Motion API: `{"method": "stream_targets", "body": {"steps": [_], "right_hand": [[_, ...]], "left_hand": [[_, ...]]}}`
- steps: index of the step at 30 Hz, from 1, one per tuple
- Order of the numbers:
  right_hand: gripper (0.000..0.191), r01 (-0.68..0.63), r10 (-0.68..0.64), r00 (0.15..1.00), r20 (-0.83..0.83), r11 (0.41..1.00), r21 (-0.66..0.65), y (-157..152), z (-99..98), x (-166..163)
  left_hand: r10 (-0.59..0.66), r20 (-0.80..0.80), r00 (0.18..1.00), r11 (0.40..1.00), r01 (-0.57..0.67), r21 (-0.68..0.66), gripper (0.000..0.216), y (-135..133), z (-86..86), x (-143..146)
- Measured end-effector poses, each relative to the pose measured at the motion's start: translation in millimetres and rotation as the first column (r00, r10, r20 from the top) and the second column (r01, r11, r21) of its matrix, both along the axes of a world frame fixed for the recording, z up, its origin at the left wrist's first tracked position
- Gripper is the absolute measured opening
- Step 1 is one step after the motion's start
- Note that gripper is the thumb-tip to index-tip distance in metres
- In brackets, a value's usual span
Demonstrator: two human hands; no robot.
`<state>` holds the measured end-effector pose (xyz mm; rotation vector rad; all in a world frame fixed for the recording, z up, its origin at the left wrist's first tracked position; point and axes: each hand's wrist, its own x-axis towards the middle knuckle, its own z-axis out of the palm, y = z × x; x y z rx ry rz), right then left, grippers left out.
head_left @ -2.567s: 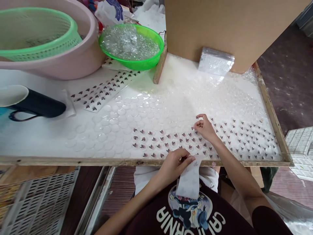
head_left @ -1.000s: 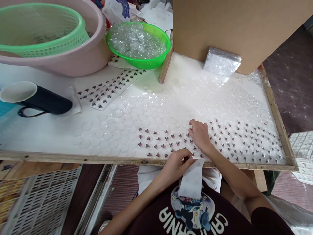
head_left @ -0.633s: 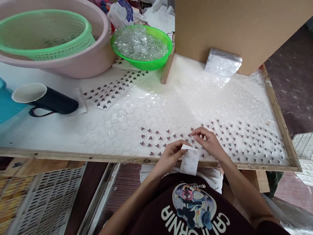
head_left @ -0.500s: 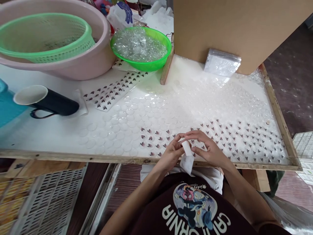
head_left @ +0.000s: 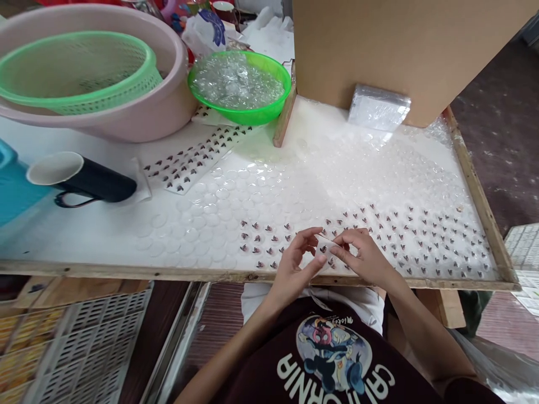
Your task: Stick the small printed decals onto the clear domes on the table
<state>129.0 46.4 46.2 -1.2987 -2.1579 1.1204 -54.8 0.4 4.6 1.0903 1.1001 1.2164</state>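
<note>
My left hand [head_left: 295, 261] and my right hand [head_left: 362, 257] meet over the near edge of the white tray [head_left: 471, 185]. Both pinch a small white backing strip [head_left: 325, 247] between fingertips; the strip looks folded or edge-on. Under the hands lie rows of clear round domes [head_left: 236, 196], many on the right carrying small dark printed stickers [head_left: 425, 235]. A sticker sheet [head_left: 193, 160] with rows of the same dark prints lies at the tray's left.
A green bowl of clear domes [head_left: 238, 81] sits at the back, beside a pink basin [head_left: 138, 112] holding a green basket [head_left: 76, 67]. A black mug [head_left: 80, 179] lies on its side at left. A cardboard panel [head_left: 396, 45] and a stack of clear bags [head_left: 377, 106] stand behind.
My right hand left the dome rows and came back to the strip. The long white strip that hung down from my left hand is now lifted and held short between both hands.
</note>
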Motion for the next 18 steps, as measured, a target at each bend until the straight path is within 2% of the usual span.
{"method": "stream_targets", "body": {"steps": [3, 6, 9, 14, 18], "right_hand": [[0.03, -0.02, 0.02, 1.0, 0.001, 1.0, 0.004, -1.5, 5.4, 1.9], [0.021, -0.009, 0.009, 1.0, -0.027, 1.0, 0.002, -5.3, 11.6, 5.4], [0.015, 0.06, -0.061, 0.996, -0.063, 0.998, -0.006, -11.1, 14.2, 8.1], [0.019, 0.115, -0.116, 0.989, -0.086, 0.993, -0.016, -20.7, 12.0, 9.2], [0.02, 0.119, -0.124, 0.988, -0.094, 0.991, -0.063, -25.4, 9.7, 9.5]], "left_hand": [[0.018, -0.165, 0.986, 1.0, -0.016, 0.013, 0.035, -3.2, 10.1, 0.0], [0.044, -0.108, 0.993, 0.999, -0.047, -0.022, 0.026, -4.9, 15.5, 3.4], [0.036, -0.036, 0.999, 0.996, -0.038, -0.08, 0.028, -5.5, 18.4, 6.3], [0.032, -0.104, 0.994, 0.994, -0.043, -0.105, 0.035, -6.3, 24.1, 5.7], [-0.006, -0.115, 0.993, 0.997, -0.004, -0.08, 0.026, -7.3, 27.7, 4.4]]}}
